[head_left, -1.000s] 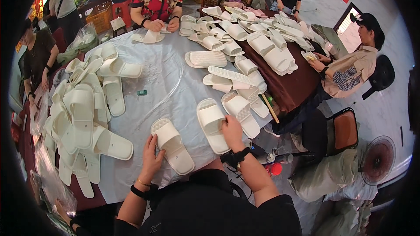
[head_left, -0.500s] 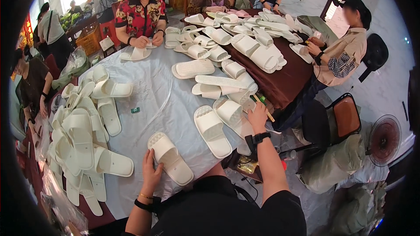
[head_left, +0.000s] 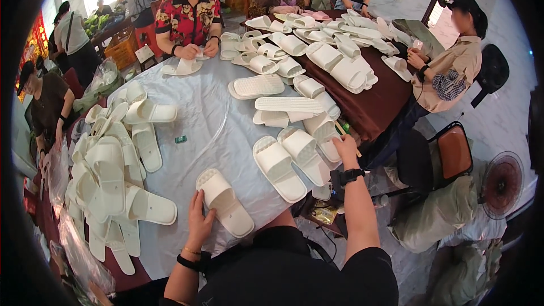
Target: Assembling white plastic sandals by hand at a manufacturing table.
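A white slide slipper point(head_left: 233, 213) lies sole down at the near edge of the table, toe pointing away from me. My left hand point(head_left: 200, 220) rests along its left side, fingers stretched and thumb against the edge; the hand is open. To the right, my right hand point(head_left: 345, 150) has its fingers closed at the heel side of another white slipper point(head_left: 322, 132); part of the grip is hidden. Beside that hand is a thin wooden stick point(head_left: 341, 127). Two more white slippers, one point(head_left: 277, 167) left of the other point(head_left: 302, 153), lie between my hands.
A heap of white slippers point(head_left: 110, 164) covers the table's left side. More slippers point(head_left: 340, 65) are piled on the brown cloth point(head_left: 381, 110) at far right. A small green packet point(head_left: 180, 139) lies on the plastic sheet point(head_left: 198, 119). Several people work around; a fan point(head_left: 503, 184) stands right.
My right hand has shifted slightly right, and more of the slipper beside it shows. My left hand stays by its slipper. The whole view has moved a little.
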Demonstrator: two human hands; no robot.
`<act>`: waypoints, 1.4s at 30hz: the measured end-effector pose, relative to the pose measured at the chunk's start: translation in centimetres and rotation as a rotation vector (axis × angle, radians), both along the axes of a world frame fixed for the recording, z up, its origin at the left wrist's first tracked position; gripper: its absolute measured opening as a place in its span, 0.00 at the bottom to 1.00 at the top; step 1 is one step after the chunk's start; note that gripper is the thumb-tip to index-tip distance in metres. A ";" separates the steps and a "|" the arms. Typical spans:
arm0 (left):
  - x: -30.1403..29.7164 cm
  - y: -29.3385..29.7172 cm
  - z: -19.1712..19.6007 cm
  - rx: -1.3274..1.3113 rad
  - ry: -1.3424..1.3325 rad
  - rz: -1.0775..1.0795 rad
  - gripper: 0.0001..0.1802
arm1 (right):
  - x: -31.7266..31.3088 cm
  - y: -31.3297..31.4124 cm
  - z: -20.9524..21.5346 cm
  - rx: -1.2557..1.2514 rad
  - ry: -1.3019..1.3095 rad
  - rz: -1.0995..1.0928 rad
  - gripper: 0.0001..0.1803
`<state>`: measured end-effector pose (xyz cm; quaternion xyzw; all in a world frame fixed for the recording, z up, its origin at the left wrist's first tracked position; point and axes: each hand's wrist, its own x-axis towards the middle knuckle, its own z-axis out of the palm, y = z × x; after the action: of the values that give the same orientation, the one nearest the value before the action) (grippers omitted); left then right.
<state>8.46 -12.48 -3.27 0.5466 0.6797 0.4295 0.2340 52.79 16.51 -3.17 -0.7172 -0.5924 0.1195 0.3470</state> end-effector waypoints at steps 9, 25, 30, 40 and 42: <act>-0.4 -0.4 -0.7 -0.015 0.040 0.019 0.38 | -0.6 -3.1 0.4 0.252 -0.384 -0.108 0.16; -0.4 0.0 -0.7 0.001 0.040 -0.013 0.38 | -8.9 -5.2 0.1 0.068 0.070 0.340 0.13; -0.3 -0.3 -0.9 0.001 0.008 0.001 0.38 | -9.1 -6.0 -0.3 0.093 0.062 0.307 0.11; 0.1 0.3 0.2 -0.007 -0.006 -0.002 0.38 | -9.6 -7.3 0.7 -0.005 0.101 0.372 0.08; -0.2 0.1 -0.5 -0.006 -0.015 0.010 0.38 | -9.6 -6.9 0.5 0.065 0.122 0.336 0.09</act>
<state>8.30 -12.42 -3.77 0.5392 0.6821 0.4326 0.2386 43.14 9.57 -2.65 -0.5879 -0.6852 0.1998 0.3807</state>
